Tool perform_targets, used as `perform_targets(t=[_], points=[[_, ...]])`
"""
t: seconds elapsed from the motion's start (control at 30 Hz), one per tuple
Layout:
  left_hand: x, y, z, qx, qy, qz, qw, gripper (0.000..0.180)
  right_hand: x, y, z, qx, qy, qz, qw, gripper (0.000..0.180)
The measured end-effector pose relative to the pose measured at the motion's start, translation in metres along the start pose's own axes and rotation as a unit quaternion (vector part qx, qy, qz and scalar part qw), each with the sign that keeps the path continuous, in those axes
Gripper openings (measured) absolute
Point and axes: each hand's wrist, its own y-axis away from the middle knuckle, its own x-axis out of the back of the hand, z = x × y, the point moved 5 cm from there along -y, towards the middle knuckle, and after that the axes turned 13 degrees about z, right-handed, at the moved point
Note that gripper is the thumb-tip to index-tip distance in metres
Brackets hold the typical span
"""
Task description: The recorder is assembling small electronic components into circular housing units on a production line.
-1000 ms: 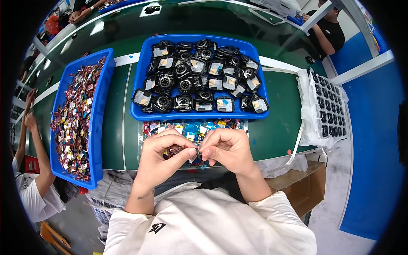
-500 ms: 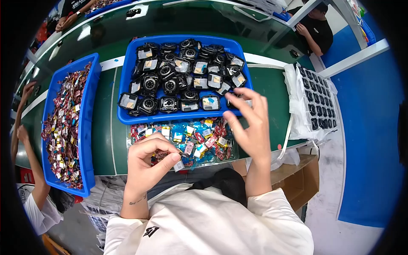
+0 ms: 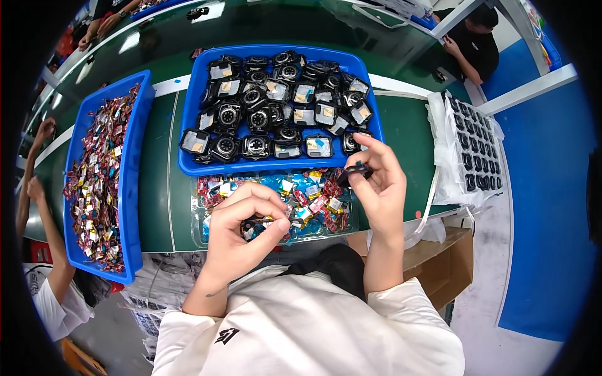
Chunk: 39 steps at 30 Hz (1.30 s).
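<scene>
My left hand is closed in a pinch over the clear plastic tray. A small electronic part shows dark at its fingertips; the fingers hide most of it. To the right, my right hand grips a black watch case between thumb and fingers, tilted nearly edge-on. It hangs just off the front right corner of the blue bin, which is full of black watch cases, some face down with pale linings. Small red, yellow, white and blue parts fill the plastic tray.
A long blue bin heaped with small red parts stands on the left of the green table. On the right, a tray of black pieces lies on white wrapping. Below is an open cardboard box. Co-workers' hands show at far left.
My right hand has closed on a watch case and drawn it slightly back from the bin. The left hand has shifted a little right, its pinch kept, the part now less visible.
</scene>
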Motion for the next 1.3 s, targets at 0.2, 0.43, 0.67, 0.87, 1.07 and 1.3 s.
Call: perform_targets(t=[0.2, 0.43, 0.67, 0.87, 1.07, 1.3], points=[[-0.006, 0.000, 0.004, -0.028, -0.022, 0.032, 0.999, 0.008, -0.026, 0.010, -0.008, 0.117, 0.123, -0.084, 0.982, 0.033], [-0.007, -0.001, -0.006, 0.012, -0.060, 0.116, 0.991, 0.006, -0.042, 0.029, 0.002, -0.088, -0.051, 0.005, 0.995, 0.019], [-0.005, -0.004, -0.007, 0.008, -0.102, 0.139, 0.985, 0.004, -0.050, 0.030, 0.002, -0.033, -0.019, -0.074, 0.997, 0.029], [-0.003, -0.005, -0.012, 0.017, -0.097, 0.135, 0.986, 0.004, -0.049, 0.030, 0.000, -0.028, -0.018, -0.073, 0.997, 0.025], [-0.003, -0.005, -0.013, 0.032, -0.088, 0.135, 0.986, 0.004, -0.049, 0.032, 0.000, -0.031, -0.012, -0.064, 0.997, 0.023], [-0.003, -0.005, -0.015, 0.058, -0.075, 0.135, 0.986, 0.004, -0.049, 0.034, 0.001, -0.041, -0.011, -0.062, 0.997, 0.023]])
